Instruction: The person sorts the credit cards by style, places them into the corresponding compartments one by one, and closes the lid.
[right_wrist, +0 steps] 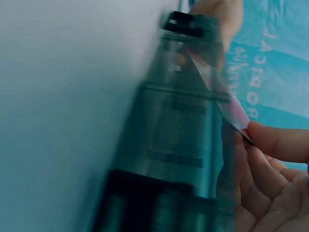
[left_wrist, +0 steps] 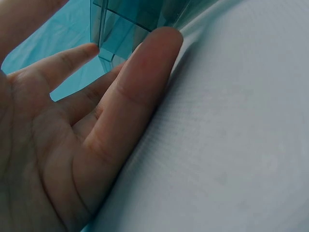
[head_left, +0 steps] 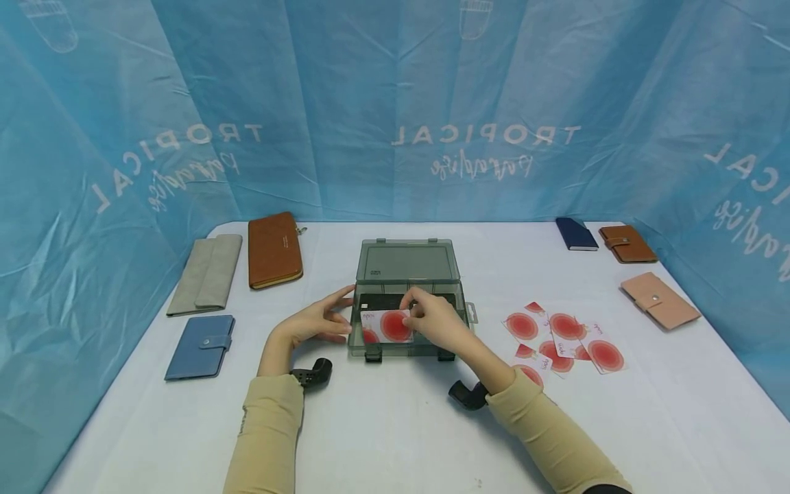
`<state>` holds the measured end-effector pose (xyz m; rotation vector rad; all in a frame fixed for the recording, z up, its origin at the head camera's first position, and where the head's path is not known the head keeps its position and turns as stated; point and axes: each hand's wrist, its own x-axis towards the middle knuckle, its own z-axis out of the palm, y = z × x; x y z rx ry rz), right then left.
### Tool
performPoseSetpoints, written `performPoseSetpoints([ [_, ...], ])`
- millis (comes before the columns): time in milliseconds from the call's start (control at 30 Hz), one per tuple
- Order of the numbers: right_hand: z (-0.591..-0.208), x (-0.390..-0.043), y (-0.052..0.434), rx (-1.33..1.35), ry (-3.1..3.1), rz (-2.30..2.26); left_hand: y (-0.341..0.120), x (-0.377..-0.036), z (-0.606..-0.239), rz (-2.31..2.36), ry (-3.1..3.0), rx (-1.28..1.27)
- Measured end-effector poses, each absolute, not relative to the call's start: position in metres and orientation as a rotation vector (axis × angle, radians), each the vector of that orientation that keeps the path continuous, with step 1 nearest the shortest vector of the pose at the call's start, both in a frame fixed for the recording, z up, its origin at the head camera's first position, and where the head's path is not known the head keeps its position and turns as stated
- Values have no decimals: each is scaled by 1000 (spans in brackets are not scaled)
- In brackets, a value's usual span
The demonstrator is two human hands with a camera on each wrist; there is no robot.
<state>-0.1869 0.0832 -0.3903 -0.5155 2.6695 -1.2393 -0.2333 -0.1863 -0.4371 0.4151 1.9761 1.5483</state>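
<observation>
A translucent green plastic box (head_left: 405, 262) stands in the middle of the table with its lid tipped back. My right hand (head_left: 437, 322) pinches a white card with red fruit pictures (head_left: 393, 326) between thumb and fingers, over the front part of the box. The right wrist view shows the same card (right_wrist: 236, 112) slanting at the box's edge. Behind it lies a black card-like piece (head_left: 379, 300), partly covered. At the box's left side, my left hand (head_left: 313, 322) touches the wall with extended fingers. The left wrist view shows those fingers (left_wrist: 140, 82) against the box corner (left_wrist: 128, 26).
Several similar cards (head_left: 555, 337) lie spread to the right. A grey wallet (head_left: 206, 274), brown zip wallet (head_left: 274, 250) and blue wallet (head_left: 199, 348) lie left. Far right are a navy holder (head_left: 577, 234), brown wallet (head_left: 628, 244) and pink wallet (head_left: 660, 300). Blue cloth (head_left: 370, 116) hangs behind.
</observation>
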Motion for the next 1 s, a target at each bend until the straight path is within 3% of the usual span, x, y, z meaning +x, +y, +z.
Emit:
performPoseSetpoints([
  [633,-400,-187,82,-629,2665,-767,-186,-234,-437,1532,2002,399],
  [833,-387,-183,116,-631,2733,-952,-185,-233,-437,1531,2001,391],
  [1000,-381,-184,160,-462,2865,-971,-185,-233,-437,1518,2011,380],
])
